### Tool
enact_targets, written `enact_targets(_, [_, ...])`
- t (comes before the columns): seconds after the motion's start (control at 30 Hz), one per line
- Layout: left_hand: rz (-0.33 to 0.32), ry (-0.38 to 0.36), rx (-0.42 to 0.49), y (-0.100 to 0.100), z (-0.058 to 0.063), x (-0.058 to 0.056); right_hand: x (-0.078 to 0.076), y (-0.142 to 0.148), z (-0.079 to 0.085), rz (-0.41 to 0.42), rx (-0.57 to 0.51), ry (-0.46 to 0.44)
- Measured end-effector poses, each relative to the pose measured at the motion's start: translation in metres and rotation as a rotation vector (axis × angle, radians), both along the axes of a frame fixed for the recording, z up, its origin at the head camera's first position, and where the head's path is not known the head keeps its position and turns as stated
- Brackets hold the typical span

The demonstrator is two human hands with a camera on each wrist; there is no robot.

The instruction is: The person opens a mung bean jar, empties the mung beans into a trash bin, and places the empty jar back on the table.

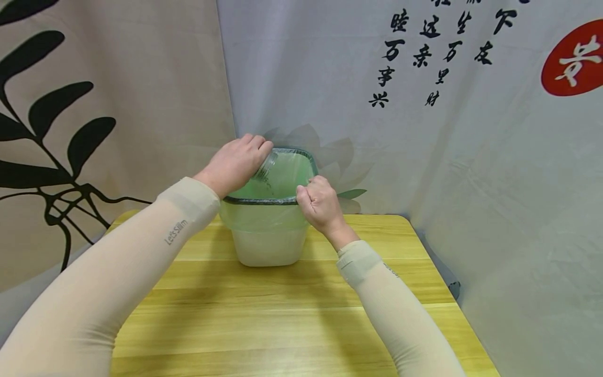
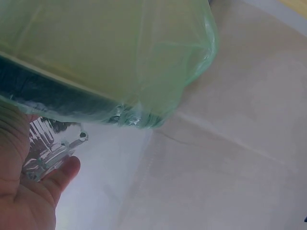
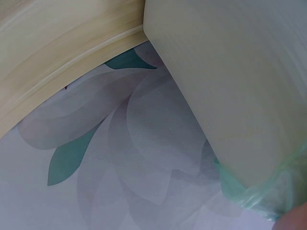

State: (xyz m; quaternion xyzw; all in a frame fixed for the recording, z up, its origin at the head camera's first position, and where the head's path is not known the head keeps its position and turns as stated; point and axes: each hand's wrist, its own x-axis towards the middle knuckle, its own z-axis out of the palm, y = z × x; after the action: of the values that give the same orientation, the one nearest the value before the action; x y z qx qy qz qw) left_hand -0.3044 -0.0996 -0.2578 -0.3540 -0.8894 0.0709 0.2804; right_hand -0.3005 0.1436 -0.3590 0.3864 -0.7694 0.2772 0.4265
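A white trash bin (image 1: 270, 246) lined with a translucent green bag (image 1: 287, 173) stands on the table, its rim dark. Over its left side my left hand (image 1: 240, 162) grips a clear ridged cup (image 1: 266, 166), tilted with its mouth toward the inside of the bin. The left wrist view shows the clear cup (image 2: 53, 146) between palm and fingers, beside the bagged rim. Small dark marks lie below the cup; whether they are specks or print I cannot tell. At the right of the rim my right hand (image 1: 322, 204), fingers curled, holds the bag's edge and rim.
The yellow wooden table (image 1: 282, 324) has its back edge just behind the bin. A cloth backdrop (image 1: 306, 68) with plant prints and black characters hangs behind, and a pale wall cloth (image 1: 518, 209) runs along the right.
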Motion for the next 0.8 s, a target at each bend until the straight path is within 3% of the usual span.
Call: enact_targets(0.8, [0.001,0.024,-0.042,0.0004,0.0020,0.0036,0.0046,-0.0010,0.0007,0.008,0.001,0.015])
